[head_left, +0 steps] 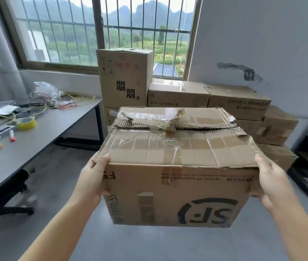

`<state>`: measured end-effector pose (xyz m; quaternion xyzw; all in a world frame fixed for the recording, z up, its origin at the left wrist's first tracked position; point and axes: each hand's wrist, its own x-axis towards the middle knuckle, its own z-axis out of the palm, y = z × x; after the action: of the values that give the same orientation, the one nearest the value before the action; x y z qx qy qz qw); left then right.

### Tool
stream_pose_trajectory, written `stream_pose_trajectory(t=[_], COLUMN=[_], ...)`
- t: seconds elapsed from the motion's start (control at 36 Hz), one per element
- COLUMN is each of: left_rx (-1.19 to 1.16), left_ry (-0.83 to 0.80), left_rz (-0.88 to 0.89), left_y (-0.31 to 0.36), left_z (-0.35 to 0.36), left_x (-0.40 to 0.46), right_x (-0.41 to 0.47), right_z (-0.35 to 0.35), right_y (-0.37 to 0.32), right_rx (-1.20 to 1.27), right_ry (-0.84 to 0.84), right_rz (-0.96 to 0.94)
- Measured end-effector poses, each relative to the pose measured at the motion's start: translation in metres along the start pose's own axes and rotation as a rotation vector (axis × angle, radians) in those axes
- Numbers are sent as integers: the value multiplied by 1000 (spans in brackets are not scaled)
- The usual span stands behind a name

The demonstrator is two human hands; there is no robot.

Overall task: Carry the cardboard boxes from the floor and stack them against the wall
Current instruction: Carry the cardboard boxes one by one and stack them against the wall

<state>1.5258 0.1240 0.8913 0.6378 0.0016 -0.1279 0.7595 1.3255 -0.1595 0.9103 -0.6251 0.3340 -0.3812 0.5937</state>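
Fingers of the left hand (94, 178) and right hand (273, 183) curl round opposite side walls of the carried box (173, 178), held in the air above the floor. Its torn, taped flaps suggest soft, weakened cardboard; gripping the lower edges seems safer. Far ahead, stacked boxes (206, 97) line the wall (262, 34); a cluttered tabletop (41, 132) flanks the left.

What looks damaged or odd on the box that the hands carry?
The box is upside down: its SF logo reads inverted. Its top flaps are torn and crumpled, with wrinkled tape over the seam.
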Motion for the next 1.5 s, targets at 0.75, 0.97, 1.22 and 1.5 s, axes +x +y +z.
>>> stream_pose_trajectory(t=[0.75, 0.97, 1.22, 1.5], left_rx=[-74, -96, -65, 363], left_ry=[-351, -302, -182, -50], left_rz=[274, 352, 417, 553], left_y=[176, 198, 188, 104], left_z=[303, 389, 470, 484], left_x=[470, 564, 651, 669], right_x=[475, 625, 776, 822], right_z=[168, 200, 225, 219], right_y=[-116, -131, -110, -25], right_rx=[98, 145, 57, -278], right_ry=[299, 137, -88, -278], right_rz=[-217, -277, -233, -158])
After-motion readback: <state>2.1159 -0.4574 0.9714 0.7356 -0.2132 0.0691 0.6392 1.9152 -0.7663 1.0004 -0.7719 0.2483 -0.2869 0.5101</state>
